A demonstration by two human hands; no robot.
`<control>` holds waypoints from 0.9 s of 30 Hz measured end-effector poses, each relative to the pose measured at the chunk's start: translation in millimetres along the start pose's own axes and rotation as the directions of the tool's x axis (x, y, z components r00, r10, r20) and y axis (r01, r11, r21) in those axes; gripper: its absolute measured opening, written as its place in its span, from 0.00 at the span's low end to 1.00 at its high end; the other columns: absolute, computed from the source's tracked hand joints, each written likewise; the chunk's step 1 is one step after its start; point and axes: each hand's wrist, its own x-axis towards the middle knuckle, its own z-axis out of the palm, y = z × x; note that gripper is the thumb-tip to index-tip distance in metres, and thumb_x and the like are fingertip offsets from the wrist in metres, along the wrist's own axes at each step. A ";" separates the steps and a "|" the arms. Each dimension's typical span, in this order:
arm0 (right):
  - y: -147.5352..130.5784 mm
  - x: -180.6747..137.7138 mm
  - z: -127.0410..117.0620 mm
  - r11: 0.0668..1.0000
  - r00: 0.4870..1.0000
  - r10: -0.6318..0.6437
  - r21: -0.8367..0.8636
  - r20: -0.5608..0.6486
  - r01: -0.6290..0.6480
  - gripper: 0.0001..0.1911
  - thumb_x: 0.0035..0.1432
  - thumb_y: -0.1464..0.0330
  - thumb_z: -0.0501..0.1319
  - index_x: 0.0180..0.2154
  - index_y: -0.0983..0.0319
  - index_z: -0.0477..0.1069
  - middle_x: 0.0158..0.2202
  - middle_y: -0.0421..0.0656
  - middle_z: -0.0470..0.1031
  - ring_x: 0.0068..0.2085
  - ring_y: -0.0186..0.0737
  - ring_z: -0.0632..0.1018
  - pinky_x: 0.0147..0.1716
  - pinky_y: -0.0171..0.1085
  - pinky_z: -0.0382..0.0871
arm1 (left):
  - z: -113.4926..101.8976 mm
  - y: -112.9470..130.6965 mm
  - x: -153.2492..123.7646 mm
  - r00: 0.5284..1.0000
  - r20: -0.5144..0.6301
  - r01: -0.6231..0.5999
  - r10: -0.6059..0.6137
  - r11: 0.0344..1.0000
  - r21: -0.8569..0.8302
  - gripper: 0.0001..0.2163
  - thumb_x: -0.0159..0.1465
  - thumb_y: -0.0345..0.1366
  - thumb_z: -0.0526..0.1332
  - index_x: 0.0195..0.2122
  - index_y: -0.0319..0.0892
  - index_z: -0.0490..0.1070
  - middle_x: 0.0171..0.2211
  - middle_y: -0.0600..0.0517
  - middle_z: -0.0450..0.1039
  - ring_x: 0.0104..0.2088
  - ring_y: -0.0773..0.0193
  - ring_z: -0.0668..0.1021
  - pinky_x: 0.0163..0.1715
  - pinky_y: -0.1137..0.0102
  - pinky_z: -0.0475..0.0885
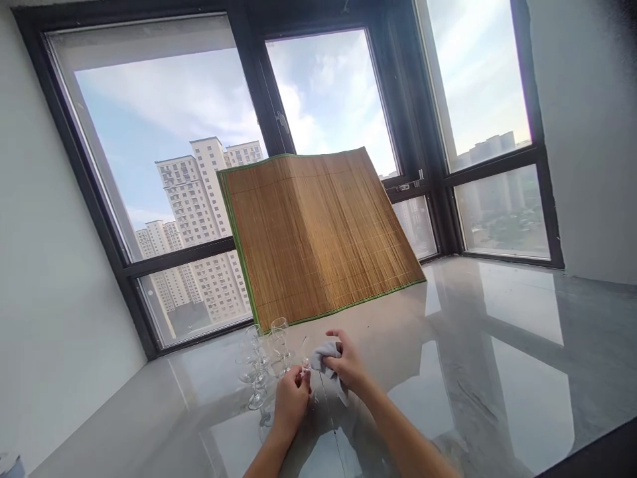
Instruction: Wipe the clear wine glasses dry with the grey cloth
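My left hand (292,397) is closed with its fingertips pinched on a small clear stemmed glass (307,346), whose bowl shows between my two hands. A crumpled grey-white cloth (324,353) is gripped in my right hand (348,362), close against the bowl of that glass. Part of the cloth hangs below the fingers. Just left of my left hand stand several clear stemmed glasses (256,378) in a cluster. Their outlines overlap, and my left hand covers some of their lower parts.
A folded bamboo mat (323,232) with green edging stands upright behind the glasses, against dark-framed windows (253,79). The glossy grey ledge (398,411) reflects the windows. A white wall (44,265) bounds the left side; a small object (10,465) sits at the lower left corner.
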 end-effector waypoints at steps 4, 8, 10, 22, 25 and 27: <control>-1.6 -3.0 0.7 0.965 0.974 -0.223 -0.150 -0.041 0.214 0.26 0.45 0.74 0.57 0.49 0.58 0.63 0.25 0.33 0.66 0.27 0.34 0.69 0.27 0.31 0.62 | -2.7 5.0 -1.2 1.000 -0.001 -0.018 0.018 0.987 0.160 0.11 0.65 0.35 0.53 0.35 0.42 0.75 0.26 0.52 0.76 0.28 0.63 0.76 0.29 0.72 0.61; -2.7 -1.8 -2.1 0.945 0.950 -0.300 -0.162 -0.084 0.284 0.23 0.49 0.72 0.56 0.50 0.58 0.62 0.29 0.35 0.70 0.30 0.35 0.73 0.31 0.32 0.66 | -5.5 15.0 -3.9 0.998 0.056 -0.034 0.018 0.952 0.306 0.11 0.64 0.31 0.54 0.38 0.42 0.76 0.32 0.50 0.79 0.33 0.63 0.77 0.32 0.72 0.60; -3.7 -0.9 -3.6 0.942 0.942 -0.316 -0.161 -0.117 0.296 0.21 0.51 0.71 0.57 0.49 0.58 0.62 0.31 0.37 0.73 0.32 0.36 0.75 0.32 0.33 0.68 | -6.0 19.5 -6.4 0.994 0.104 -0.057 0.023 0.938 0.341 0.11 0.63 0.31 0.55 0.41 0.43 0.77 0.35 0.49 0.79 0.36 0.62 0.77 0.35 0.71 0.61; -1.9 2.5 -17.9 0.937 0.936 -0.151 -0.347 -0.317 0.034 0.25 0.47 0.72 0.55 0.50 0.60 0.63 0.28 0.38 0.73 0.31 0.41 0.75 0.33 0.35 0.64 | -2.0 4.6 -1.3 0.996 -0.054 -0.056 0.068 0.977 0.205 0.10 0.61 0.28 0.55 0.32 0.41 0.77 0.33 0.50 0.75 0.36 0.61 0.74 0.38 0.70 0.63; 5.3 5.6 -18.2 0.962 0.972 -0.082 -0.272 -0.220 0.020 0.27 0.42 0.73 0.55 0.49 0.60 0.62 0.25 0.35 0.71 0.27 0.38 0.73 0.29 0.33 0.62 | -3.8 -2.3 1.9 0.995 -0.074 -0.050 0.062 0.987 0.156 0.11 0.60 0.29 0.55 0.33 0.41 0.78 0.33 0.50 0.75 0.37 0.59 0.74 0.39 0.68 0.63; 11.0 7.6 -17.4 0.978 0.989 -0.052 -0.207 -0.140 0.022 0.29 0.41 0.74 0.56 0.50 0.60 0.62 0.24 0.34 0.69 0.26 0.36 0.71 0.26 0.32 0.59 | -4.6 -5.1 2.6 0.993 -0.072 -0.081 0.093 0.985 0.154 0.11 0.60 0.30 0.56 0.32 0.42 0.79 0.33 0.50 0.74 0.38 0.57 0.73 0.40 0.67 0.64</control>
